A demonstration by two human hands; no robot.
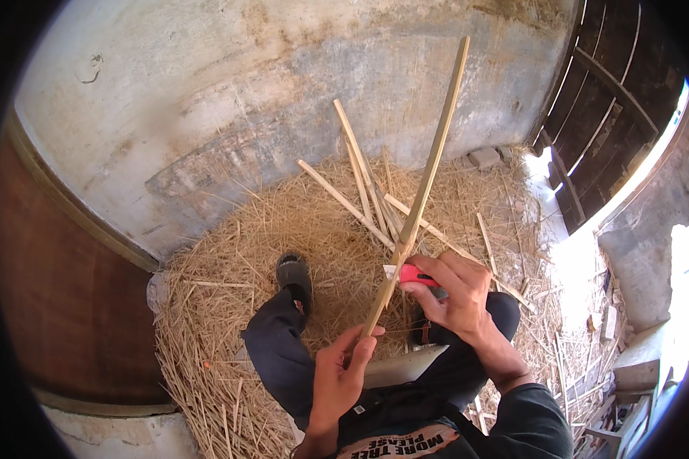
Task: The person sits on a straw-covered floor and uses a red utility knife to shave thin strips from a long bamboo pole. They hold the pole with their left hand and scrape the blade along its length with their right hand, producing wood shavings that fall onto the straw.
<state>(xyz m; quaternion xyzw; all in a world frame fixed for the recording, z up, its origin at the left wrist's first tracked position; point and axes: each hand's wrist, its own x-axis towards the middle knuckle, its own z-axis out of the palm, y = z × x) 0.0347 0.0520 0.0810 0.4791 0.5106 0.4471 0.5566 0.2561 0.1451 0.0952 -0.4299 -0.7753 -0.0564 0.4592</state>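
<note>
You face a stained, patchy wall (230, 92), with a brown panel (69, 283) at your left. Straw-like floor litter (207, 314) spreads around you — a grey block (484, 158) lies near the wall's foot. Dark planks (616, 88) stand at your right — bright light (687, 268) shows through their gaps.

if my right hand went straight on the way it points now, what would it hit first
The wooden stick held by your left hand. The red knife in your right hand leads, and its blade looks to be against the stick, though depth is unclear from this view.
</note>
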